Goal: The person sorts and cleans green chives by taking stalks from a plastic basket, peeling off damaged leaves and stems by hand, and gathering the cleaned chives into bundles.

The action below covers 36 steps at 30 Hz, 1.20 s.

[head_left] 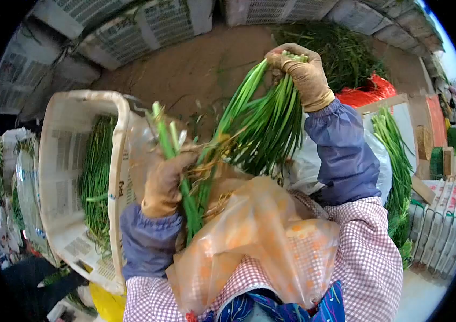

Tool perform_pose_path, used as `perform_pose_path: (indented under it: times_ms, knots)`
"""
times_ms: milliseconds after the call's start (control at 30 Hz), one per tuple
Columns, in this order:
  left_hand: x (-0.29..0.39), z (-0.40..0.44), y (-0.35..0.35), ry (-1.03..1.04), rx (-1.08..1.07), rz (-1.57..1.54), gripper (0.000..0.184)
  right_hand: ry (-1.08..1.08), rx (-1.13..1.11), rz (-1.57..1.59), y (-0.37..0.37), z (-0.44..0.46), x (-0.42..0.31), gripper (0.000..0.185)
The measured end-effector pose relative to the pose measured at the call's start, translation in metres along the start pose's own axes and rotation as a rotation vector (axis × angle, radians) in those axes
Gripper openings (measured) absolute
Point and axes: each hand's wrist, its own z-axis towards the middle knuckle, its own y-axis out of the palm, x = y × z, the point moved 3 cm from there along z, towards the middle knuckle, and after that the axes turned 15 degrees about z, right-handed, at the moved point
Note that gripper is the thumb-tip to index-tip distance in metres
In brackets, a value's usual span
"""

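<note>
A thick bunch of green chives point(268, 131) hangs from my right hand point(307, 78), which wears a tan glove. Its fingers are closed around the pale stem ends, and the leaves droop down and to the left. My left hand point(166, 182), gloved too, is closed around a smaller bundle of chives point(164, 131) with the pale ends pointing up. Dry, yellowish leaves point(222, 145) are tangled between the two bundles. Below them a translucent plastic apron point(252, 220) with orange spots covers my lap.
On the left stands a white plastic crate point(118, 155) with chives point(98, 177) inside. A heap of loose green leaves point(335, 51) lies on the brown floor, near red netting point(370, 94). More chives point(397, 177) lie at my right. White crates point(147, 29) line the back.
</note>
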Motion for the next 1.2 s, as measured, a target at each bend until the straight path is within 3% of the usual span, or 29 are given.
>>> perform_pose_path:
  times_ms: [100,233,367,433,567,633,700,733,867,933,967,1033,1067,1133,1200]
  knots:
    - [0.015,-0.012,-0.004,-0.166,0.06,-0.083,0.01,-0.202,0.127,-0.172,-0.033,0.01,-0.023,0.013]
    - [0.021,-0.014,-0.006,-0.156,-0.019,-0.207,0.012,-0.222,0.123,-0.027,-0.049,0.007,-0.049,0.011]
    - [0.041,-0.004,-0.006,-0.171,0.139,-0.099,0.018,-0.166,0.093,0.05,-0.033,-0.012,-0.062,0.012]
    - [0.061,0.008,0.007,0.031,0.131,-0.095,0.023,-0.07,-0.063,0.141,-0.019,-0.017,-0.057,0.013]
    - [0.098,0.03,0.056,0.084,-0.03,-0.039,0.027,-0.004,-0.144,0.316,0.012,-0.023,-0.052,0.014]
    - [0.102,0.043,0.075,0.243,-0.05,0.239,0.029,0.015,-0.141,0.311,0.025,-0.024,-0.053,0.016]
    - [0.084,0.058,0.073,0.149,-0.126,0.322,0.031,-0.132,-0.15,0.071,0.026,-0.022,-0.065,0.022]
    - [0.07,0.066,0.073,0.058,-0.208,0.404,0.033,-0.201,-0.085,-0.022,0.021,-0.02,-0.08,0.027]
    - [0.026,0.071,0.035,0.139,-0.247,0.519,0.032,-0.39,0.005,0.186,-0.057,0.001,-0.125,0.026]
    - [0.01,0.063,0.013,-0.122,-0.06,0.609,0.035,-0.488,0.133,0.117,-0.11,0.008,-0.154,0.027]
    - [0.013,0.057,0.01,-0.129,-0.048,0.608,0.035,-0.532,0.175,0.08,-0.135,0.008,-0.165,0.026]
    - [0.025,0.042,0.005,-0.172,-0.075,0.033,0.038,-0.565,0.196,0.072,-0.155,0.01,-0.171,0.025]
    - [0.028,0.043,0.004,-0.008,-0.087,-0.149,0.04,-0.572,0.192,0.003,-0.152,0.002,-0.173,0.025]
    - [0.039,0.027,0.012,-0.025,-0.083,-0.314,0.04,-0.574,0.183,-0.055,-0.139,-0.009,-0.159,0.024]
    - [0.037,0.025,0.009,-0.033,-0.201,-0.47,0.04,-0.384,-0.003,-0.04,-0.108,-0.015,-0.128,0.023]
